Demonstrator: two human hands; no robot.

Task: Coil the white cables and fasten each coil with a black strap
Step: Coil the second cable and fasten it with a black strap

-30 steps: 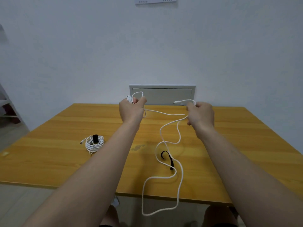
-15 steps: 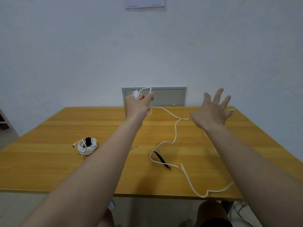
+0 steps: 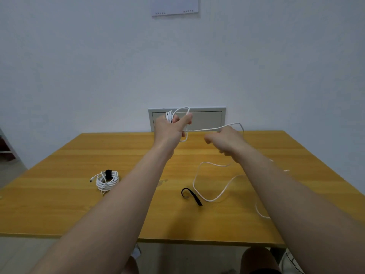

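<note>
My left hand [image 3: 170,129] is raised above the far side of the table and grips several loops of a white cable [image 3: 205,129] wound around its fingers. From there the cable runs taut to my right hand [image 3: 225,142], whose curled fingers hold it. The rest of the cable drops to the tabletop, curves past a loose black strap [image 3: 191,195] and trails toward the right. A finished white coil [image 3: 106,179] bound by a black strap lies on the left of the table.
The wooden table [image 3: 79,214] stands against a white wall. A grey panel [image 3: 209,117] sits on the wall behind my hands, and a sheet of paper [image 3: 174,5] hangs higher up. My knees show below the table's near edge.
My right hand, spread open half a second ago, has closed on the cable and pulled it taut toward my left hand. The slack on the table has shifted right.
</note>
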